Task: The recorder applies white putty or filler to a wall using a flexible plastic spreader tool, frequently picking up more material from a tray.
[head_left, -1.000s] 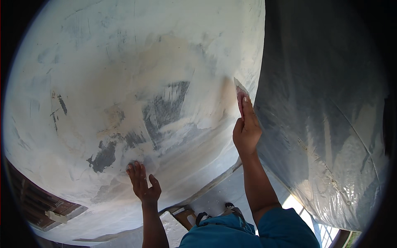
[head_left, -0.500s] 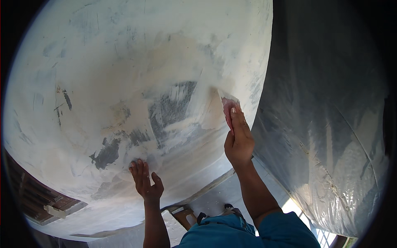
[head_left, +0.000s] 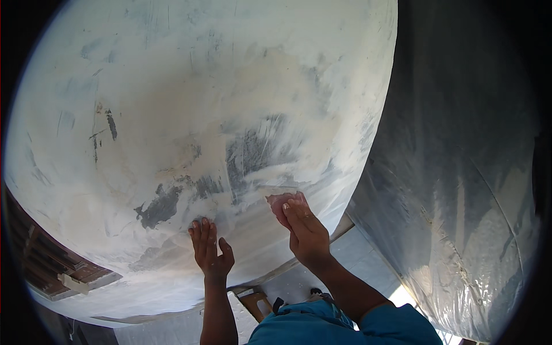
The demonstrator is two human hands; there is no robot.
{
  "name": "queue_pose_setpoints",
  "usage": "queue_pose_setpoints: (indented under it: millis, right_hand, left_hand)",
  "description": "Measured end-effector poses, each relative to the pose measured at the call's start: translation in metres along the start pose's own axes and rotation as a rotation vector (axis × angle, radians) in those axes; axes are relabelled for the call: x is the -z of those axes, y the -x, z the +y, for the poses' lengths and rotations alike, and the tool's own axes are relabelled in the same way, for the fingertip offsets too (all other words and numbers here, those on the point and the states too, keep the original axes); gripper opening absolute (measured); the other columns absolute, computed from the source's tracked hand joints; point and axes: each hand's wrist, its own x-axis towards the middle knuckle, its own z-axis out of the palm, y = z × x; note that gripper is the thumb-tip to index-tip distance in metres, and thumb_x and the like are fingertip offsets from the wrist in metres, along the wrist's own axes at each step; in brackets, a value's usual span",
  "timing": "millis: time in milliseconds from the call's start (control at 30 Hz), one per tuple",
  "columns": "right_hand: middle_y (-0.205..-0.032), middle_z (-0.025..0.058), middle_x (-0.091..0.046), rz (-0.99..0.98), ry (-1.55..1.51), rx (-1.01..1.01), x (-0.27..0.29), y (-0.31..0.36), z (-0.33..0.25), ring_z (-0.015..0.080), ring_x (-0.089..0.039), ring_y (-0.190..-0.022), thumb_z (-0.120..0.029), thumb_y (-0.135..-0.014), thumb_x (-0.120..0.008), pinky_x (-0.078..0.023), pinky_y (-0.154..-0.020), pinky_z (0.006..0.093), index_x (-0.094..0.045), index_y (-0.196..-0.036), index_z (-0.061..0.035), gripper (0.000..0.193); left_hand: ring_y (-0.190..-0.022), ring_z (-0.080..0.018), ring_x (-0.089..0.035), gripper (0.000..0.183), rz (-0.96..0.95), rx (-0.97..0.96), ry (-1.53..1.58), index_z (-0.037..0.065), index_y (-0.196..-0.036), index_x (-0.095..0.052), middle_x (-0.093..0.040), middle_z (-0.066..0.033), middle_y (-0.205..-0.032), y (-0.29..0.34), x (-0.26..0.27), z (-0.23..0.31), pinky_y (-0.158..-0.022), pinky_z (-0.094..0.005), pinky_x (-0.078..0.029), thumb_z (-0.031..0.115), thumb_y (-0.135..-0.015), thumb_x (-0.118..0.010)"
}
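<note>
A large curved shell (head_left: 190,86), off-white with beige filler patches and dark grey scuffs, fills most of the view. My right hand (head_left: 307,230) presses a flat reddish-pink piece (head_left: 282,207) against its lower right part, fingers stretched along it. Whether this piece is a spreader or a sanding sheet, I cannot tell; a pale smear lines its far edge. Further left, my left hand (head_left: 210,250) rests on the shell with fingers extended and thumb apart, holding nothing. Dark grey bare patches (head_left: 161,207) lie just beyond its fingertips and up toward the middle.
Dark plastic sheeting (head_left: 448,201) hangs at the right, creased and shiny low down. A brown slatted opening (head_left: 46,253) sits below the shell's left edge. The pale floor (head_left: 287,282) and a brown wooden frame (head_left: 256,302) show near my feet.
My right hand has swept down and to the left with the reddish-pink piece, which is now turned more leftward. My left hand stays on the shell. The view has shifted slightly.
</note>
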Motion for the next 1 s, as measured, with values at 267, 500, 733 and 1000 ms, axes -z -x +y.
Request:
queue_pose_setpoints:
  millis: [267,500,733,1000]
  right_hand:
    - [-0.136,0.0224,-0.061,0.455,0.295,0.127,0.055,-0.165,0.003,0.0362,-0.061,-0.125,0.012,-0.082,-0.059,-0.051,-0.106,0.0415,-0.058,-0.136,0.0022,0.055]
    - [-0.131,0.0228,-0.064,0.025,0.151,0.125,-0.012,-0.034,-0.023,0.0365,-0.062,-0.124,0.007,-0.081,-0.062,-0.048,-0.109,0.0448,-0.062,-0.131,0.0028,0.050]
    - [-0.128,0.0190,-0.067,0.225,0.130,0.016,0.065,-0.080,0.014,0.0333,-0.065,-0.119,0.015,-0.080,-0.056,-0.052,-0.104,0.0402,-0.065,-0.129,-0.0027,0.053]
    - [-0.130,0.0184,-0.065,0.347,0.223,-0.004,0.039,-0.090,0.085,0.0344,-0.063,-0.120,0.011,-0.081,-0.061,-0.052,-0.104,0.0394,-0.063,-0.131,-0.0035,0.052]
  left_hand:
    - [-0.145,-0.0401,-0.041,0.043,0.008,-0.006,0.015,-0.003,-0.132,-0.061,-0.057,-0.0207,-0.144,-0.003,-0.005,0.004,-0.121,-0.0565,-0.025,0.007,-0.091,-0.056]
    - [-0.145,-0.0402,-0.041,0.044,0.010,-0.026,0.012,-0.003,-0.132,-0.061,-0.057,-0.0213,-0.143,-0.003,-0.007,-0.001,-0.121,-0.0561,-0.025,0.007,-0.090,-0.056]
    - [-0.146,-0.0401,-0.040,0.044,-0.005,-0.024,-0.004,-0.003,-0.132,-0.061,-0.057,-0.0219,-0.144,0.002,-0.002,-0.004,-0.122,-0.0562,-0.024,0.007,-0.090,-0.056]
    - [-0.146,-0.0427,-0.038,0.045,0.004,-0.038,-0.021,-0.004,-0.136,-0.057,-0.052,-0.0226,-0.148,0.001,-0.008,-0.001,-0.120,-0.0599,-0.025,0.003,-0.092,-0.054]
